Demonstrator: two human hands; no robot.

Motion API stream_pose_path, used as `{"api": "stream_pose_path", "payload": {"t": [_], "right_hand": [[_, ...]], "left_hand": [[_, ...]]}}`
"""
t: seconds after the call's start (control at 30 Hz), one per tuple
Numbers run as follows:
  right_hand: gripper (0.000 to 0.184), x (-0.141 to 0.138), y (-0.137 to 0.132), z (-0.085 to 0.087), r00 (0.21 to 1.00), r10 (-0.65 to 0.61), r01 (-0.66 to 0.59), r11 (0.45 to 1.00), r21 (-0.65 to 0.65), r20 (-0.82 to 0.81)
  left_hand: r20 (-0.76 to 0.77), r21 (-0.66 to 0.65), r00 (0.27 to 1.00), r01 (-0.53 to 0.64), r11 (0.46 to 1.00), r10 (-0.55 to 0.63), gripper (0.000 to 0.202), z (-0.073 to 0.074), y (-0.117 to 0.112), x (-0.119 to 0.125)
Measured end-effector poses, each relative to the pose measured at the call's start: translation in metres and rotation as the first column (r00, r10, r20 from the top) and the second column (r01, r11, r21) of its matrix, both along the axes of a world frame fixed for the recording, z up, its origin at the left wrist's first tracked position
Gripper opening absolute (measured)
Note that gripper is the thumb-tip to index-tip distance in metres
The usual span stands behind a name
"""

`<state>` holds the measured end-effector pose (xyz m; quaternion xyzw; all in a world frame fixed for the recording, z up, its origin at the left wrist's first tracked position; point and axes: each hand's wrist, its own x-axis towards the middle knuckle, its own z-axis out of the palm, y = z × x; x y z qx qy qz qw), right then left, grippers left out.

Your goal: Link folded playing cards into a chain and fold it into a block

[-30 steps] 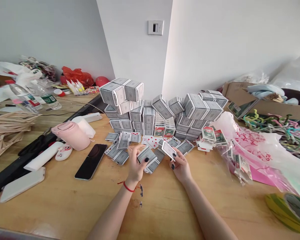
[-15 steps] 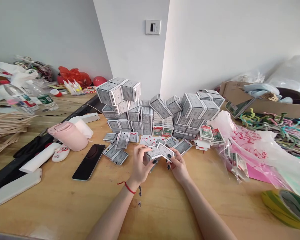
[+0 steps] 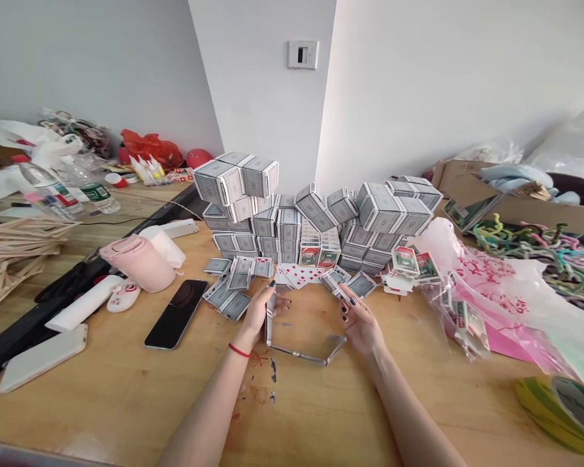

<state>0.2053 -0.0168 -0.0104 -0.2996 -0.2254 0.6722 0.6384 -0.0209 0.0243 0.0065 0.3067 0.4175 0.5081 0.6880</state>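
My left hand [image 3: 259,312] is closed on a chain of joined playing cards [image 3: 299,355], seen nearly edge-on. One part stands upright between thumb and fingers, while the rest runs low to the right and bends up at its blurred far end. My right hand [image 3: 363,321] is near that end, apart from it, fingers slightly spread and curled, with nothing clearly in them. Loose face-up cards [image 3: 302,275] and grey-backed card pieces [image 3: 228,301] lie just beyond my hands. Behind them rises a structure of grey-backed card boxes [image 3: 316,207].
To the left lie a black phone [image 3: 176,314], a pink cup [image 3: 139,263], a white mouse [image 3: 123,296] and a white phone [image 3: 43,357]. Red and green card packs [image 3: 405,261], a plastic bag [image 3: 496,279] and a yellow tape roll [image 3: 559,408] are at the right.
The cards held between both hands have swung out into a long chain. My right hand has come away from them and moved right; my left hand has shifted slightly left, still holding on.
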Motion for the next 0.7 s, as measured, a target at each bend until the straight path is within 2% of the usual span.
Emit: {"api": "stream_pose_path", "payload": {"t": [0.1,0.23,0.33,0.47,0.7], "right_hand": [[0.039,-0.001,0.003,-0.002,0.999,0.038,-0.038,0.999,0.004,-0.006],[0.037,-0.009,0.005,-0.007,0.996,0.063,-0.062,0.998,-0.018,0.066],[0.026,-0.015,0.005,-0.010,0.976,0.003,0.004,0.999,-0.033,0.217],[0.029,-0.020,0.003,-0.011,0.907,-0.099,0.111,0.994,-0.005,0.409],[0.031,-0.025,0.003,-0.012,0.846,-0.079,0.041,0.996,0.084,0.528]], "left_hand": [[0.081,-0.046,0.997,0.018,0.999,-0.014,0.024,-0.007,0.002,0.005],[0.113,-0.023,0.994,-0.007,1.000,0.009,0.022,-0.013,0.002,0.011],[0.130,-0.013,0.991,-0.007,1.000,0.009,0.023,-0.015,0.002,0.011],[0.127,-0.025,0.992,0.007,1.000,-0.004,0.023,-0.016,0.003,0.010],[0.079,-0.029,0.997,0.002,1.000,0.001,0.021,-0.014,0.002,0.012]]}}
